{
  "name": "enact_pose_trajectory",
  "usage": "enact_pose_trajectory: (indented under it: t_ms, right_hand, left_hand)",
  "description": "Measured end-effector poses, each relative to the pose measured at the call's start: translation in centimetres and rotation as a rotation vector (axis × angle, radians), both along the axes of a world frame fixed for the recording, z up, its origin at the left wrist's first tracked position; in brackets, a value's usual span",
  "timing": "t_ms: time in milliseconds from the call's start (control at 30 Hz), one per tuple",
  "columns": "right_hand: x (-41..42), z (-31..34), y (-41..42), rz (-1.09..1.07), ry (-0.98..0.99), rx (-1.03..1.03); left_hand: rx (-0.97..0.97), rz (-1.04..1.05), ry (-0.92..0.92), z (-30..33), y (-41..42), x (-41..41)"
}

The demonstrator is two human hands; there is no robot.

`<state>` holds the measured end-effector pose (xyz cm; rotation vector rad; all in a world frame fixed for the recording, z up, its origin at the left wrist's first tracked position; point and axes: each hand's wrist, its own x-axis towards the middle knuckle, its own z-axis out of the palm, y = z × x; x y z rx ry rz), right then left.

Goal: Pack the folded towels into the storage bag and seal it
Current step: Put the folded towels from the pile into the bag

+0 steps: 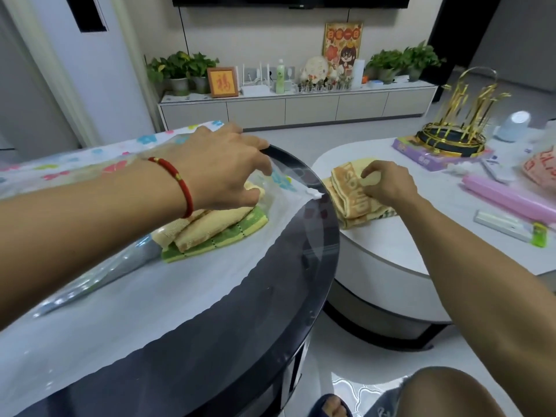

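Reaching across two worktops, we hold our left hand (222,173), a red cord bracelet (183,188) on its wrist, with fingers spread apart over the clear storage bag (90,176) printed with coloured flowers, which lies flat on the dark glass worktop (285,281). Folded yellow and green towels (210,230) sit stacked at the bag's mouth under that hand, seemingly partly inside the plastic. Our right hand (388,185) is pinched together on the top fold of a yellow-and-brown towel pile (352,200) near the edge of the white worktop (391,251) just beside the dark one. A pink roll (508,200) lies farther right.
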<state>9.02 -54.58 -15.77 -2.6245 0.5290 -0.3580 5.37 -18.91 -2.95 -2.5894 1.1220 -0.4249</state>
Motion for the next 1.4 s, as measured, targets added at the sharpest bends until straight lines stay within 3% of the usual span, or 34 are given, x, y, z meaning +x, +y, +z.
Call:
enact_pose_trajectory:
  t_ms: [300,500,633,733,833,933,1033,1133,1400]
  right_hand:
    - [-12.5,7.0,4.6,0.215,-0.236,0.320]
    - [-19.1,11.9,10.2,0.632,-0.058,0.691]
    - [-19.1,13.0,16.2,0.826,0.141,0.888]
    - [-18.0,11.7,22.1,0.929,0.167,0.968]
    - [-16.3,9.5,28.2,0.913,0.067,1.122]
    - [-14.3,6.4,33.1,0.731,-0.029,1.246]
    - [-13.2,2.7,36.3,0.575,0.108,1.094]
    - [-12.8,1.1,38.0,0.488,0.292,1.216]
    - [-11.4,4.9,40.6,0.669,0.107,1.286]
  left_hand:
    - [0.009,0.202,0.013,1.3,5.8,-3.4]
    - [-0.042,0.385,0.083,1.3,10.6,-5.8]
    - [-0.050,0.472,0.153,0.3,14.1,-7.2]
    - [-0.092,0.527,0.153,1.2,16.6,-7.7]
    - [-0.093,0.520,0.080,3.3,18.5,-7.7]
    - [-0.097,0.491,0.010,5.6,19.8,-7.4]
    - [-0.099,0.479,-0.030,7.1,20.6,-7.1]
    - [-0.071,0.456,-0.055,7.8,20.7,-7.1]
    - [-0.104,0.408,-0.077,8.7,20.7,-6.8]
